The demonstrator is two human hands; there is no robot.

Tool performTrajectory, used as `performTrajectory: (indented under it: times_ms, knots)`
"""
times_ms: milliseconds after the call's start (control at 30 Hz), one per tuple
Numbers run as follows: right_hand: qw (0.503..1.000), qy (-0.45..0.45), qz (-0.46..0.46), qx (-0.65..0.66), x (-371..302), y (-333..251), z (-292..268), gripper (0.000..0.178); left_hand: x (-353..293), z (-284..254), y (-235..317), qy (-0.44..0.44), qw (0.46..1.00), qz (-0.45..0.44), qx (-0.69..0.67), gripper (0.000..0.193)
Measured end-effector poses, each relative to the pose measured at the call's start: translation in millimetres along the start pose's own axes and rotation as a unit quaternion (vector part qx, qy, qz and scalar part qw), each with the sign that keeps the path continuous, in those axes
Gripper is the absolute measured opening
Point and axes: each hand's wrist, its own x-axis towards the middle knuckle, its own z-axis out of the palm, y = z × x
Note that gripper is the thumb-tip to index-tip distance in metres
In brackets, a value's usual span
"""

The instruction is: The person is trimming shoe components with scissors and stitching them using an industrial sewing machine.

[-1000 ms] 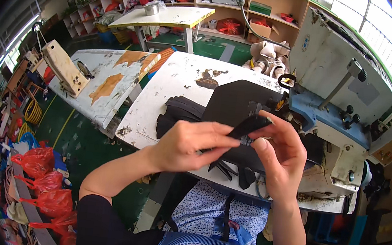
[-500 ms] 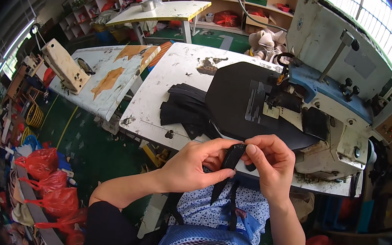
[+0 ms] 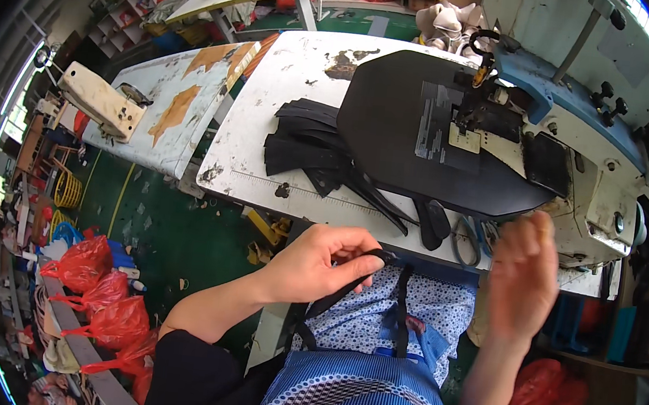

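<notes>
My left hand (image 3: pixel 327 268) is closed on a narrow black strip (image 3: pixel 321 306), pinched between thumb and fingers above my lap. One end of the strip pokes out past the fingertips; the rest hangs below the palm. Apart from it, my right hand (image 3: pixel 522 280) is raised at the table's front edge, close to the sewing machine (image 3: pixel 592 179). Motion blurs its fingers, so their grip cannot be made out. Scissors (image 3: pixel 466 243) lie between the hands on the table edge. A black piece with a rounded end (image 3: pixel 433 225) rests beside them. Farther left lies a pile of black strips (image 3: pixel 303 141).
A black angular work plate (image 3: pixel 398 107) surrounds the needle area on the worn white table (image 3: pixel 249 127). A second table (image 3: pixel 175 120) carrying a machine head (image 3: pixel 101 104) stands to the left. Red plastic bags (image 3: pixel 118 319) line the lower left. A patterned blue apron (image 3: pixel 352 395) covers my lap.
My right hand has let go of the black strip and swung right and upward toward the machine. My left hand has lowered slightly, still pinching the strip. The view has tilted downward.
</notes>
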Motion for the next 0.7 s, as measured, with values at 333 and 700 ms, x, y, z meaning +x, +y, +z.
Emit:
performTrajectory:
  times_ms: [333,700]
  knots:
    - [0.853,-0.041,0.098,-0.511,-55.3,50.4,-38.0,0.011,18.5,-4.2,-43.2,-0.157,0.761,-0.119,-0.619,0.024]
    - [0.855,-0.136,0.037,-0.499,-9.5,71.7,2.3,0.015,20.0,13.5,-43.5,-0.170,0.727,-0.177,-0.641,0.030]
